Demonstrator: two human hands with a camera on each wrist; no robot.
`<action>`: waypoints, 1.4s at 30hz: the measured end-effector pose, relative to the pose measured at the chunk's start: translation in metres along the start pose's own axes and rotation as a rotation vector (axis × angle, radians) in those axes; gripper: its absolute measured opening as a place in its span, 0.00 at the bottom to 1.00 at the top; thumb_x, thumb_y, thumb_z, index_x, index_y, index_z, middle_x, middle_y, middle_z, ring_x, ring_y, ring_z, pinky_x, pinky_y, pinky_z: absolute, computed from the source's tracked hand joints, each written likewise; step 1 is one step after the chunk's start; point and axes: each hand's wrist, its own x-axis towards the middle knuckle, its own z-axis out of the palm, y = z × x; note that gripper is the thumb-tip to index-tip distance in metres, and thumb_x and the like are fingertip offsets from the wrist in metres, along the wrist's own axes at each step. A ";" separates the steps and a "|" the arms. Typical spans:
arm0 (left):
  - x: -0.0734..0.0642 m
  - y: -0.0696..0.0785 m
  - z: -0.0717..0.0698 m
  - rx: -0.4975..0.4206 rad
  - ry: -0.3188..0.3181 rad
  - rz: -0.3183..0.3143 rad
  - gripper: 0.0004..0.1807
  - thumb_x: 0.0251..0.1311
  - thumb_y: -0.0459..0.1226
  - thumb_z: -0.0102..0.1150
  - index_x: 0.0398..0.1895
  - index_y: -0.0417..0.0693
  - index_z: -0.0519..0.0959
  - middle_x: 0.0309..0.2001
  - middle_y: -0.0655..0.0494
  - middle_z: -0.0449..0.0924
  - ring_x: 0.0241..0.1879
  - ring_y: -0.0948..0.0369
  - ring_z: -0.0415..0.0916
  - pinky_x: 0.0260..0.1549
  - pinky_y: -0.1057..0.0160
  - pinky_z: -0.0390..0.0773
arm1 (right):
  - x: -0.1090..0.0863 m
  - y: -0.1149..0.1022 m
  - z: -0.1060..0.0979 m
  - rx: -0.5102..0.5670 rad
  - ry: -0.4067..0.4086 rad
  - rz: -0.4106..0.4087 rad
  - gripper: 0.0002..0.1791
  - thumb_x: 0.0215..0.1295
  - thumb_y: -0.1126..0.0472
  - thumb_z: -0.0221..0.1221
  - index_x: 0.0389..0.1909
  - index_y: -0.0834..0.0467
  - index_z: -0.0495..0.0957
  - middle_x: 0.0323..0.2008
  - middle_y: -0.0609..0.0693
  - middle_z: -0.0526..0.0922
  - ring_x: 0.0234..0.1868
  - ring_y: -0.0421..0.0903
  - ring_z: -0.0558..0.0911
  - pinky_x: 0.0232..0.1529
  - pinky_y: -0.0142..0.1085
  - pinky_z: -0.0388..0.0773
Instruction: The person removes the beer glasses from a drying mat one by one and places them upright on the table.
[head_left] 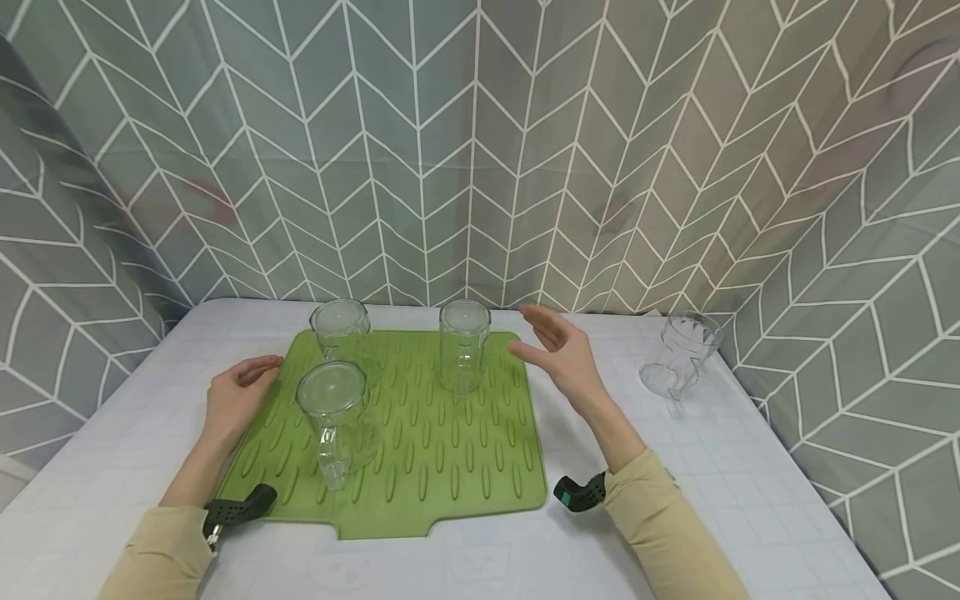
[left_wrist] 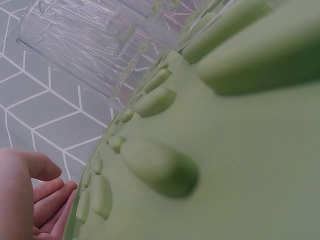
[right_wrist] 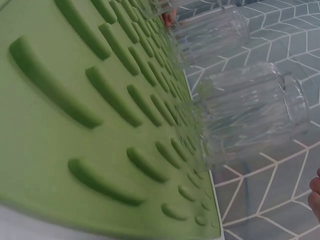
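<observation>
Three clear glass mugs stand upside down on a green ribbed drying mat (head_left: 420, 467): one at the back left (head_left: 341, 321), a nearer mug (head_left: 333, 396) in front of it, and a third mug (head_left: 463, 342) at the back right. My left hand (head_left: 236, 396) is beside the mat's left edge with its fingers loosely bent and nothing in them. Held up past the mat's right edge, my right hand (head_left: 564, 358) has thumb and fingers apart, without a thing between them. The third mug is the one nearest to it.
Another glass mug (head_left: 678, 358) stands on the white tablecloth (head_left: 600, 567) at the far right, near the table's edge. A patterned curtain (head_left: 450, 167) hangs behind the table and along both sides.
</observation>
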 end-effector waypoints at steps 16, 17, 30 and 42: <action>0.001 0.000 0.000 -0.008 -0.001 -0.001 0.24 0.74 0.48 0.50 0.61 0.40 0.78 0.58 0.42 0.81 0.40 0.87 0.63 0.43 0.80 0.70 | 0.007 0.001 0.027 -0.007 -0.036 0.029 0.37 0.61 0.61 0.70 0.71 0.55 0.67 0.70 0.50 0.70 0.73 0.47 0.65 0.74 0.34 0.61; 0.001 0.000 0.000 -0.008 -0.003 -0.001 0.24 0.74 0.48 0.50 0.61 0.40 0.78 0.58 0.42 0.81 0.40 0.87 0.63 0.43 0.79 0.70 | 0.008 0.000 0.029 -0.003 -0.036 0.033 0.37 0.61 0.61 0.70 0.71 0.55 0.67 0.70 0.51 0.70 0.73 0.47 0.65 0.74 0.34 0.60; 0.000 0.002 0.000 0.001 -0.010 -0.020 0.24 0.74 0.48 0.49 0.62 0.42 0.77 0.59 0.43 0.81 0.52 0.65 0.75 0.47 0.74 0.73 | 0.014 -0.005 0.052 -0.010 -0.021 0.060 0.44 0.59 0.60 0.71 0.74 0.59 0.61 0.73 0.54 0.65 0.75 0.49 0.62 0.76 0.35 0.57; 0.001 0.001 -0.001 -0.009 -0.012 -0.025 0.24 0.74 0.49 0.50 0.62 0.42 0.78 0.59 0.43 0.81 0.48 0.76 0.71 0.47 0.76 0.72 | 0.021 0.002 0.070 -0.060 0.036 0.081 0.50 0.55 0.59 0.74 0.76 0.57 0.58 0.75 0.57 0.63 0.76 0.51 0.61 0.77 0.38 0.56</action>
